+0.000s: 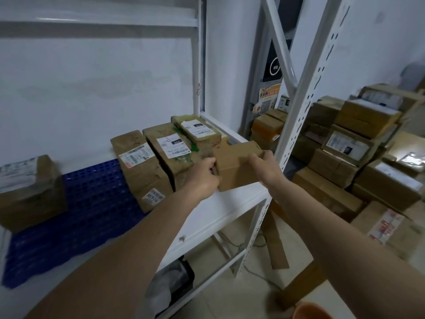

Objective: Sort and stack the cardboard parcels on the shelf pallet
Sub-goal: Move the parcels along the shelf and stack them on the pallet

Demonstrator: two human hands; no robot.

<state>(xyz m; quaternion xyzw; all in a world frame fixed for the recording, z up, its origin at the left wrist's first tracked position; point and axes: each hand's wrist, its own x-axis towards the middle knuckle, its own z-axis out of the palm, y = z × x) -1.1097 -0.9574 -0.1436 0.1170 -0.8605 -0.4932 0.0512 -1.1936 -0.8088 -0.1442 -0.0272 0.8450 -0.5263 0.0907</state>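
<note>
You hold a plain brown parcel (pixel 238 166) at the shelf's (pixel 232 203) right end.
Your left hand (pixel 203 178) and right hand (pixel 264 168) clasp its sides; its label and your fingertips are hidden.

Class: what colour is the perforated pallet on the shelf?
Dark blue pallet, seen in the head view.

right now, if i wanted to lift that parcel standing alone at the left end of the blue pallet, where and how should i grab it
Probably by its two short ends, one hand per end, coming from the front. The lone parcel stands apart on the blue pallet, so both ends are free. Its plastic-covered top looks slippery, so avoid a top grip.
</note>
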